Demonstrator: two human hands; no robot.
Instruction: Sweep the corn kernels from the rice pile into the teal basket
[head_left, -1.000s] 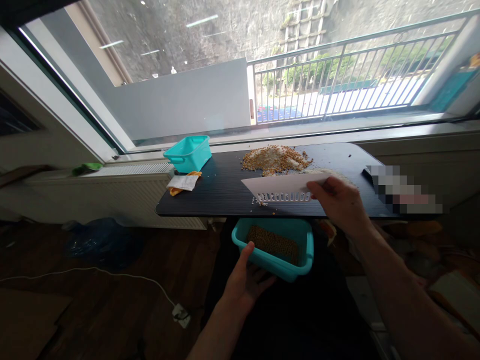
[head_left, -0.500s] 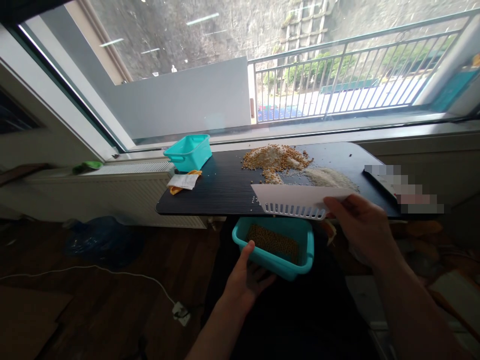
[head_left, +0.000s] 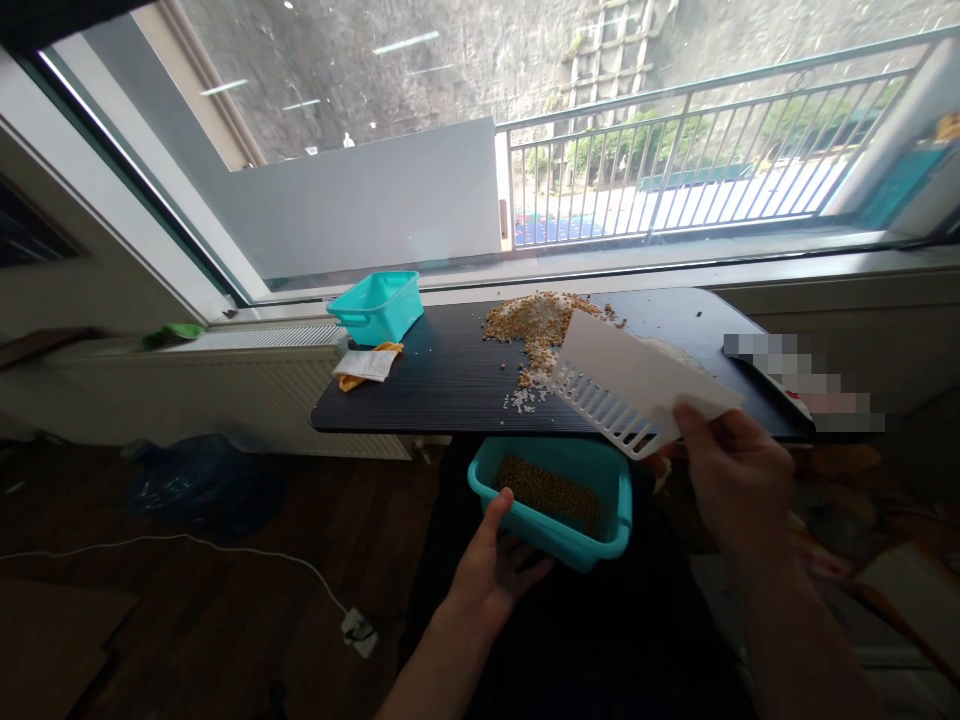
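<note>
My left hand (head_left: 491, 570) grips the near-left side of a teal tub (head_left: 555, 497) from below, holding it just under the front edge of the dark tabletop (head_left: 442, 375). Brown grains half fill the tub. My right hand (head_left: 731, 475) holds a white slotted scraper (head_left: 637, 385), lifted and tilted above the table's front edge, its slotted edge pointing down-left. A heap of mixed yellow-brown grain and white rice (head_left: 541, 322) lies behind it, with loose grains scattered toward the edge.
A second teal tub (head_left: 377, 304) stands empty at the table's back left beside a small white and orange packet (head_left: 367, 364). A white radiator (head_left: 210, 385) runs along the left. A white cable and plug (head_left: 352, 625) lie on the wooden floor.
My right hand drew the scraper from the tabletop toward the front edge, then lifted and tilted it. The tub shifted slightly right in my left hand.
</note>
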